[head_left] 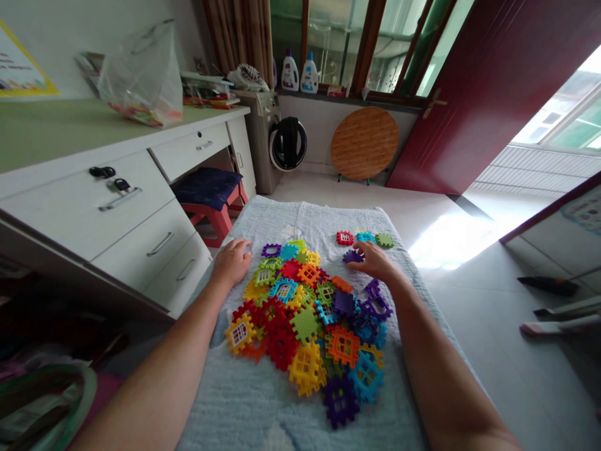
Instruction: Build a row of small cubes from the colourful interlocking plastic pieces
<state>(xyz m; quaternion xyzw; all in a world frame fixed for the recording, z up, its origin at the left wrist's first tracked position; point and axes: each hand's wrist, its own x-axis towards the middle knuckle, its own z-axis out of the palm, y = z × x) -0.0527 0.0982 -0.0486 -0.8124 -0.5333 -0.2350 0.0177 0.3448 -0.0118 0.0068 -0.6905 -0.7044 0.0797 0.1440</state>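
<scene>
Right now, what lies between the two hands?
In the head view, from left hand to right hand: bare cloth, the pile's far end, more cloth, a purple piece.

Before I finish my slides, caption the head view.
Right hand at notched purple plastic tile, left hand beside multicoloured tile pile.

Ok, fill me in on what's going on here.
A person is handling plastic interlocking tiles on a light blue cloth. The right hand has its fingers and thumb at a purple tile; whether it is gripped is unclear. The left hand rests beside the mixed heap of tiles. Just beyond the purple one, red, blue and green tiles lie in a row.
</scene>
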